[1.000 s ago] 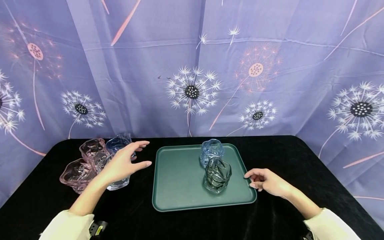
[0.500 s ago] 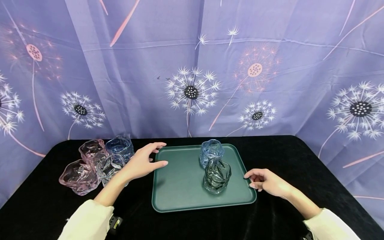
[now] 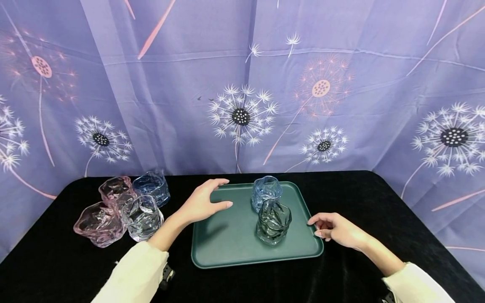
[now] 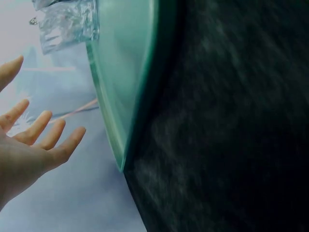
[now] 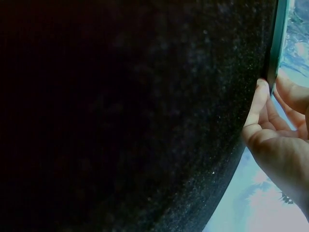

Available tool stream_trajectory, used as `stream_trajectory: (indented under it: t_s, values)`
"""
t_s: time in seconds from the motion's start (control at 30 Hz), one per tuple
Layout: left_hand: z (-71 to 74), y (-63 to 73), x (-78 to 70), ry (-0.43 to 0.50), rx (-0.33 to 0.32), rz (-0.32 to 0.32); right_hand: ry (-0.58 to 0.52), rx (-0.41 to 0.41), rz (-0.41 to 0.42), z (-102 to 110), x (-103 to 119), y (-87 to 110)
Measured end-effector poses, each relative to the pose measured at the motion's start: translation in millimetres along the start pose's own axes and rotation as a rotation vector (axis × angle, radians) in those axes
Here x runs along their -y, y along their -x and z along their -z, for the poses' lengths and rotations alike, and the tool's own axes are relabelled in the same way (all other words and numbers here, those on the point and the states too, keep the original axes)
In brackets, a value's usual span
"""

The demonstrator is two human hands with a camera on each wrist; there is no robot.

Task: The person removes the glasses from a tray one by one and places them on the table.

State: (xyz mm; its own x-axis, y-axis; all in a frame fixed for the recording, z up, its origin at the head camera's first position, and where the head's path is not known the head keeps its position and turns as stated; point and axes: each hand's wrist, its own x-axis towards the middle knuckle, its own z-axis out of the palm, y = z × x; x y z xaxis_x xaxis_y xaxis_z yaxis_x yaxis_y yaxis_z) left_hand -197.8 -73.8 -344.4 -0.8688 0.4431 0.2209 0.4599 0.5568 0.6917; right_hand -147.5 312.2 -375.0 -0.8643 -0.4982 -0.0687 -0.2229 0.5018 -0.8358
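My left hand (image 3: 201, 203) hovers over the left part of the green tray (image 3: 227, 251), fingers and thumb spread and holding nothing. In the left wrist view the same hand (image 4: 29, 150) shows loose, parted fingers, away from the tray rim (image 4: 108, 128). At the tray's right side, my right hand (image 3: 339, 229) pinches the edge between thumb and fingers. The right wrist view has this hand (image 5: 280, 130) at the tray's rim (image 5: 278, 41). On the tray's right half stand a light blue glass (image 3: 267, 191) and, in front of it, a smoky grey glass (image 3: 273, 223).
Left of the tray, several glasses cluster on the black cloth (image 3: 265, 286): pink glasses (image 3: 101, 225), a clear glass (image 3: 143, 219) and a darker blue glass (image 3: 152, 188). A purple dandelion-print curtain (image 3: 178, 101) hangs behind the table.
My left hand has moved rightward from beside the clustered glasses to above the tray's left part, uncovering the clear and blue glasses. My right hand and the tray have stayed put.
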Motion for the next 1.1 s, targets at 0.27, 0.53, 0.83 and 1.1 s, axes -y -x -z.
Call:
stream_trajectory:
  t_s: [0.27, 0.53, 0.83, 1.1]
  values:
    - [-16.2, -13.3, -12.2, 0.031, 0.032, 0.064, -0.005, 0.004, -0.012, 0, 1, 0.5]
    - [-26.7, -25.7, -18.3, 0.03, 0.063, 0.064, 0.0, -0.001, -0.007, -1, 0, 0.3]
    - [-32.5, -32.5, -23.9, 0.048, 0.098, 0.067, 0.004, 0.0, -0.001, 0, 1, -0.1]
    - [-39.0, -42.7, -31.8, 0.044, 0.097, 0.025, 0.002, 0.0, -0.002, 0, 0, -0.3]
